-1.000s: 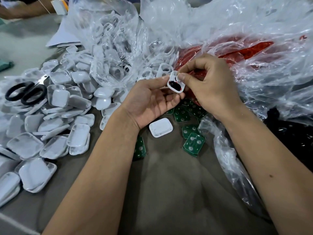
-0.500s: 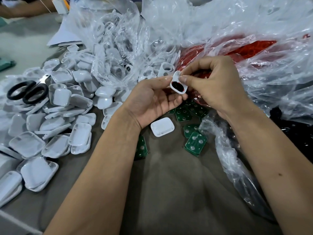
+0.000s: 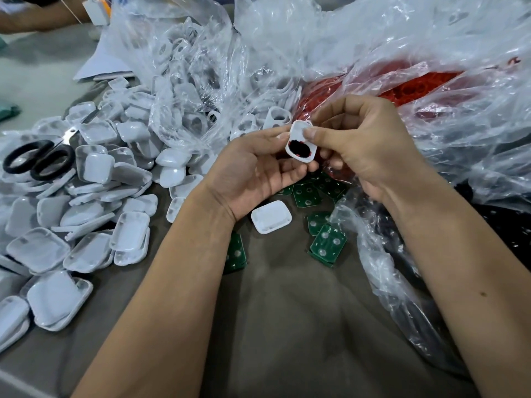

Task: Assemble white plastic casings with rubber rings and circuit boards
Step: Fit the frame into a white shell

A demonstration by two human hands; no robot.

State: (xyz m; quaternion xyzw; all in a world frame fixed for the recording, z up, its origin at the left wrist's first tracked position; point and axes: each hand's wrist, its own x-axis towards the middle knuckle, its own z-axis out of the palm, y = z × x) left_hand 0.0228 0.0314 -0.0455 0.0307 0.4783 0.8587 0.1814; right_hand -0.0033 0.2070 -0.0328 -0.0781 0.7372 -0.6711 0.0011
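Note:
A small white casing (image 3: 298,136) with a dark, red-rimmed oval opening is held up between both hands at mid-table. My left hand (image 3: 253,170) cups it from below and the left, fingertips curled on its edge. My right hand (image 3: 365,147) pinches its right side with thumb and forefinger. Below the hands lie a white casing half (image 3: 271,216) and several green circuit boards (image 3: 327,244). Red rubber rings (image 3: 408,91) fill a clear bag behind my right hand.
A heap of white casing halves (image 3: 86,202) covers the left of the table, with black-handled scissors (image 3: 38,160) on it. A clear bag of white casings (image 3: 184,90) stands at the back. Crumpled plastic (image 3: 388,271) drapes along the right. Another person's arm (image 3: 31,15) is at the far left corner.
Both hands have shifted slightly and turned the casing, so its dark oval opening faces the camera more fully. Nothing else on the table moved.

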